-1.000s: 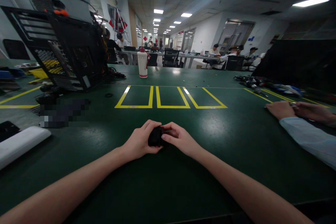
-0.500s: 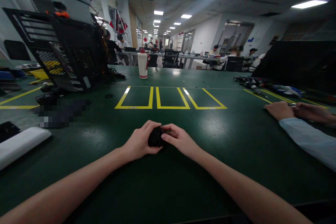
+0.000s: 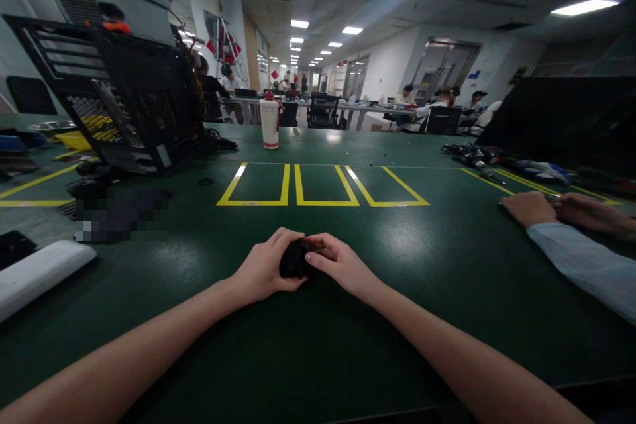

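Note:
A small black object (image 3: 293, 258) with a rounded body stands at the middle of the green table, too dark for me to tell its kind. My left hand (image 3: 263, 262) is wrapped round it from the left, with the thumb low on its near side and the fingers over the top. From the right, my right hand (image 3: 342, 265) pinches at its edge with thumb and fingertips. The fingers hide part of the object's right side.
Yellow tape outlines (image 3: 328, 203) mark the green table (image 3: 318, 351). A white tumbler (image 3: 270, 122) stands behind them. At left are an open computer case (image 3: 134, 99) and a white bar-shaped thing (image 3: 44, 275). A co-worker's hand (image 3: 530, 209) and cables (image 3: 477, 159) are at right.
Both my hands keep their hold on the black object with hardly any visible movement. The co-worker's far hand at right has shifted slightly.

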Demonstrator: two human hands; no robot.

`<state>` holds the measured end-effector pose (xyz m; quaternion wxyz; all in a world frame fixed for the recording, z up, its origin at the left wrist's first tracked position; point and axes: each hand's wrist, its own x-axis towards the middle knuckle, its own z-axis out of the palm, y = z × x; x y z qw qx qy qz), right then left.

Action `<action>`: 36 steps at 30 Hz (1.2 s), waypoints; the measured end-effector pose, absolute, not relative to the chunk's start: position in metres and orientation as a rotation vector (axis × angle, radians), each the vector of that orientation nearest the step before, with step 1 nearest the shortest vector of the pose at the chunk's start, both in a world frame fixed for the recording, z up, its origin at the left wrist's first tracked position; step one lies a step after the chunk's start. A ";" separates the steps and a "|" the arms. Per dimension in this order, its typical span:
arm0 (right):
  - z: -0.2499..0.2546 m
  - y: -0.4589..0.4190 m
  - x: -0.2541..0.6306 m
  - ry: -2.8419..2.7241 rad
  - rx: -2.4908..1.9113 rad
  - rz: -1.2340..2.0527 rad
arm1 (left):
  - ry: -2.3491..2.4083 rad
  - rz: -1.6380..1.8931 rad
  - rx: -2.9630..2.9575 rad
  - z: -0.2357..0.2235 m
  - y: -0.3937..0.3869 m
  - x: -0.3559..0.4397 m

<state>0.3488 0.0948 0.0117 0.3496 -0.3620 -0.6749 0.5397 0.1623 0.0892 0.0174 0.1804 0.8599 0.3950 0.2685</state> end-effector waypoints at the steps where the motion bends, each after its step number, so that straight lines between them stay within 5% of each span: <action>1: 0.012 0.095 0.350 -1.756 -0.931 1.420 | 1.115 0.752 2.427 0.018 0.089 0.162; 36: 0.013 0.092 0.350 -1.721 -0.879 1.448 | 1.123 0.759 2.424 0.019 0.088 0.164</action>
